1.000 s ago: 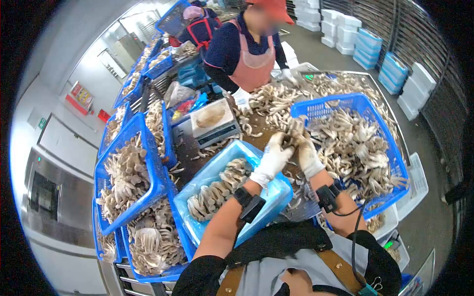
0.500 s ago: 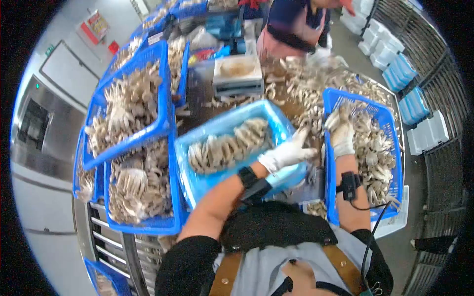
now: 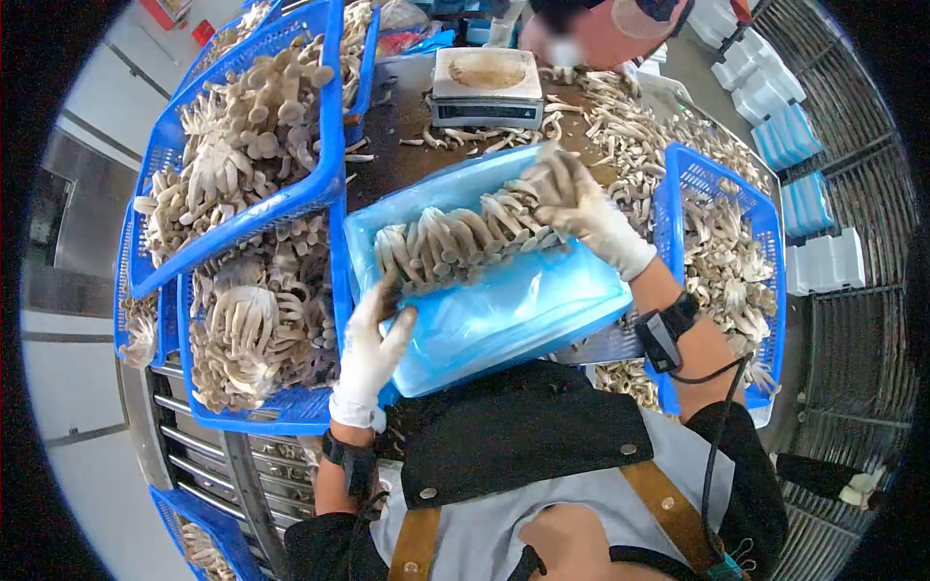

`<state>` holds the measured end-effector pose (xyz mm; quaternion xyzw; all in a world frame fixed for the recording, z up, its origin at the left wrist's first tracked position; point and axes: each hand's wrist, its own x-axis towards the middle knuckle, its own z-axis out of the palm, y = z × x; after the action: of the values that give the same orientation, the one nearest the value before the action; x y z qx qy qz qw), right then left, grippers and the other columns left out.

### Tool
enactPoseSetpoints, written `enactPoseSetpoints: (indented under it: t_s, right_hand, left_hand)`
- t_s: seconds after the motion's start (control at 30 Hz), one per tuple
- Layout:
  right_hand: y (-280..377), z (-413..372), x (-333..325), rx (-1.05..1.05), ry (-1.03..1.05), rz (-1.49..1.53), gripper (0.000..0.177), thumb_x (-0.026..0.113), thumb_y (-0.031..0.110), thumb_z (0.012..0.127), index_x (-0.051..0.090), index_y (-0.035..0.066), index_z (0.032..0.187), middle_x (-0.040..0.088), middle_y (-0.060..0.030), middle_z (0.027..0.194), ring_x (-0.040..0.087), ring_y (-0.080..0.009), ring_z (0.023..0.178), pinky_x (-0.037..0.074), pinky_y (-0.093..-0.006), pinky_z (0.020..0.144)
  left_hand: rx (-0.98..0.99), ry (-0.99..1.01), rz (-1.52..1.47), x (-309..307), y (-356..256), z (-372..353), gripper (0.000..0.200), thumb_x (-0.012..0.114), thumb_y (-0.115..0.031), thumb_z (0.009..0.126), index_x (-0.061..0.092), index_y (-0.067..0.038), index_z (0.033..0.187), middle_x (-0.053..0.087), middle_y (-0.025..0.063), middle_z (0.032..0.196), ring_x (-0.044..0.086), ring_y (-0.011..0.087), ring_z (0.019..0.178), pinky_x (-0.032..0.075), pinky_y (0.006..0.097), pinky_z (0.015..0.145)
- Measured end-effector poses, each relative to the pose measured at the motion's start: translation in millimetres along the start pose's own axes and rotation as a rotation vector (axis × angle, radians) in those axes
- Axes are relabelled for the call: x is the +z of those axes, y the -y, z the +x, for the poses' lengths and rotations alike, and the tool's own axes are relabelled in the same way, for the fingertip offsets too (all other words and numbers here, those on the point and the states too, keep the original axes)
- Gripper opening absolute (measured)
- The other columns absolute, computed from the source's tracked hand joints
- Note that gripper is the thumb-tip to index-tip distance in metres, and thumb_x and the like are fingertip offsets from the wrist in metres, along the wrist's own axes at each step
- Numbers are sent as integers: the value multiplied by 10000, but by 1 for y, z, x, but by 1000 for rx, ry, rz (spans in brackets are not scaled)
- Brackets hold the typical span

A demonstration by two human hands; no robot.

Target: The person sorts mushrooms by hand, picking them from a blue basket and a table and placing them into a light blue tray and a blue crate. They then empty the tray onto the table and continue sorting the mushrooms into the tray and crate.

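Observation:
A tray lined with blue plastic film (image 3: pixel 504 320) sits tilted in front of me, a row of brown-grey mushrooms (image 3: pixel 455 237) lying along its far half. My right hand (image 3: pixel 601 228), in a white glove, is closed round a small bunch of mushrooms (image 3: pixel 547 179) at the right end of that row. At the tray's left side is my gloved left hand (image 3: pixel 370 353), thumb and fingers apart, fingertips by the row's left end. Both gloves look dirty at the fingertips.
Blue baskets of mushrooms (image 3: pixel 329 184) are stacked at left; another blue basket (image 3: pixel 668 218) stands at right. Behind the tray is a weighing scale (image 3: pixel 486 87). Loose mushrooms (image 3: pixel 620 116) cover the table's far right, near another person (image 3: pixel 610 34). White foam boxes (image 3: pixel 823 261) line the right side.
My right hand has come from the right basket to the tray's row, holding mushrooms. My left hand has moved from the tray's right side to its left end. The view has shifted.

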<state>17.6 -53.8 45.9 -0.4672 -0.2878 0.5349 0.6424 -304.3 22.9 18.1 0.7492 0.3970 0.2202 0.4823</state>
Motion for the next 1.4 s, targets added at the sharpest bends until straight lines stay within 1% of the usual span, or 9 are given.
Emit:
enactPoseSetpoints:
  t_s: [0.03,0.1,0.17,0.23,0.4,0.83,1.0,1.33,1.4]
  right_hand:
    - [-12,13,8,-82,149,37,755,582,-125,788,287,49,1460,451,-111,1413,479,-194,1296,449,-316,1030]
    - [4,34,30,-81,293,-877,676,668,-43,741,452,73,1370,570,-114,1288,518,-226,1244,439,-406,1039]
    - [-4,65,56,-543,542,-1651,606,757,112,663,573,113,1240,638,-79,1180,536,-253,1204,381,-486,1065]
    - [-45,98,62,-1170,659,-1753,550,727,256,674,593,182,1202,590,-34,1247,494,-298,1249,289,-551,1099]
    - [-90,120,93,-982,1020,-2046,475,634,245,788,568,233,1258,508,-50,1390,469,-292,1287,326,-505,1122]
    - [-15,-70,-58,-447,-37,-1433,500,620,74,810,499,2,1290,541,-196,1290,530,-377,1172,430,-456,996]
    - [-35,-192,-97,-391,-557,-1279,444,617,134,853,524,46,1278,580,-186,1202,552,-364,1121,448,-444,965]
    - [0,-271,-205,26,-708,-999,441,610,158,902,515,-1,1303,617,-203,1131,597,-303,1088,465,-378,951]
    - [-6,-256,-268,-250,-884,-1017,434,611,196,861,546,-31,1225,639,-248,1055,646,-355,940,505,-408,811]
  left_hand:
    - [141,-97,192,-6,7,6,475,670,-168,870,537,28,1282,588,215,1238,582,322,1136,459,390,964]
    - [261,-190,430,-13,20,14,488,682,-174,857,539,24,1280,571,228,1249,543,374,1157,431,416,995]
    - [269,-235,454,-19,23,19,493,685,-178,856,539,22,1281,565,223,1260,529,379,1175,418,425,1011]
    - [276,-246,435,-25,26,22,500,688,-174,851,537,20,1286,561,224,1263,530,381,1173,421,427,1010]
    - [270,-252,378,-37,25,26,524,699,-168,836,529,18,1296,555,233,1259,531,388,1168,429,437,1005]
    - [330,271,1247,71,38,101,1102,864,-461,531,362,-149,1462,293,163,1533,238,396,1421,237,594,1109]
    - [311,375,1269,58,36,89,1295,882,-466,478,223,-41,1508,195,243,1557,155,431,1443,190,557,1148]
    - [351,256,1245,62,70,109,1157,837,-388,605,219,56,1477,220,253,1540,142,397,1452,133,443,1208]
    - [285,256,1268,64,46,102,1167,842,-386,600,212,60,1476,221,256,1538,146,395,1451,145,445,1204]
